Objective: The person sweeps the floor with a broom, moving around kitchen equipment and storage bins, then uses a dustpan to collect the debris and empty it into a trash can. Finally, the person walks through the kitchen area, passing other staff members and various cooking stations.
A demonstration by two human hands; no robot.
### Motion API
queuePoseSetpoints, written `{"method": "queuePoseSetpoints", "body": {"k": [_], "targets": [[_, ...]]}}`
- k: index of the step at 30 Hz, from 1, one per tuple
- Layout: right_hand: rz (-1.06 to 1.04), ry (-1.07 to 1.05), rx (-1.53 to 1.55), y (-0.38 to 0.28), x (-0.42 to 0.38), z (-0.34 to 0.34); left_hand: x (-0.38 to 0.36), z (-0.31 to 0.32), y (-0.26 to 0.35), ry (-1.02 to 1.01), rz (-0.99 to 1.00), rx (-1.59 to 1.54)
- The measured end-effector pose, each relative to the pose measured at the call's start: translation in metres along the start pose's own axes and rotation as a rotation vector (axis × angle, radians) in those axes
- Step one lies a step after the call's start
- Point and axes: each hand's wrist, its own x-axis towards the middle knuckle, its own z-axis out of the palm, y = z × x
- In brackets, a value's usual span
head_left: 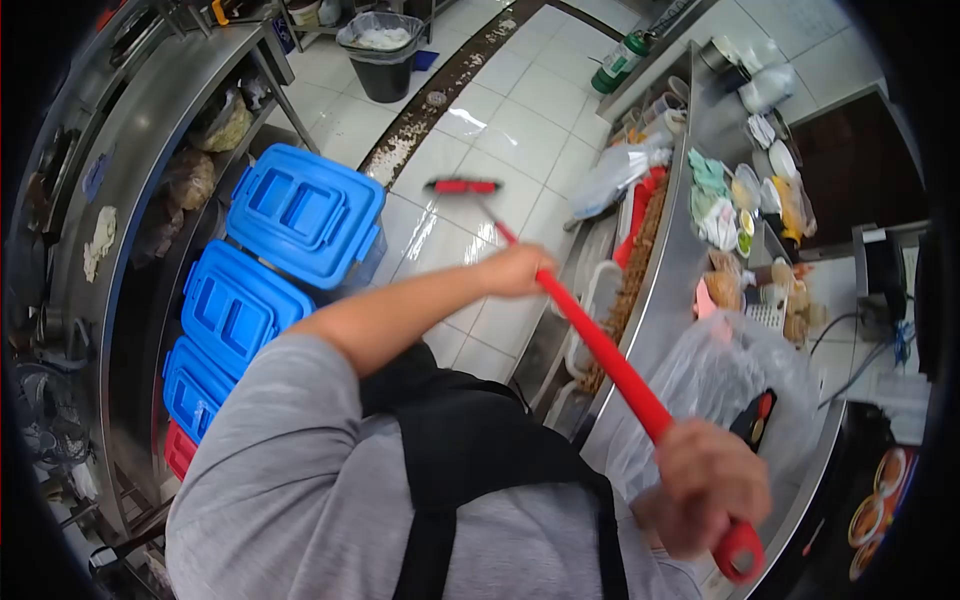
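A long red handle (600, 345) runs diagonally from the lower right up toward the middle of the view. My left hand (515, 270) is wrapped round its upper part, with that arm stretched across my body. Near the rounded end of the handle, my right hand (710, 485) is closed round it, slightly blurred. At the far end, a red and black head (463, 187), like a squeegee or brush, rests on the white tiled floor (500, 130). Part of the shaft just below the head is thin and blurred.
Blue lidded bins (308, 213) stand on the left beside a steel table (150, 120). A lined black bucket (382, 75) and a dirty floor channel (435, 98) lie ahead. On the right, a steel counter (655, 300) holds bags, cloths and food containers. A green cylinder (620, 62) stands beyond.
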Motion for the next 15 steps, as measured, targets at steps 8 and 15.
{"method": "queuePoseSetpoints", "body": {"k": [8,15], "targets": [[0.245,0.147,0.214,0.158,0.121,-0.008,0.090,-0.052,-0.136,0.062,-0.233,-0.160],[0.184,-0.160,-0.886,0.267,0.157,-0.077,0.239,-0.145,-0.244,-0.160,-0.166,0.132]]}}
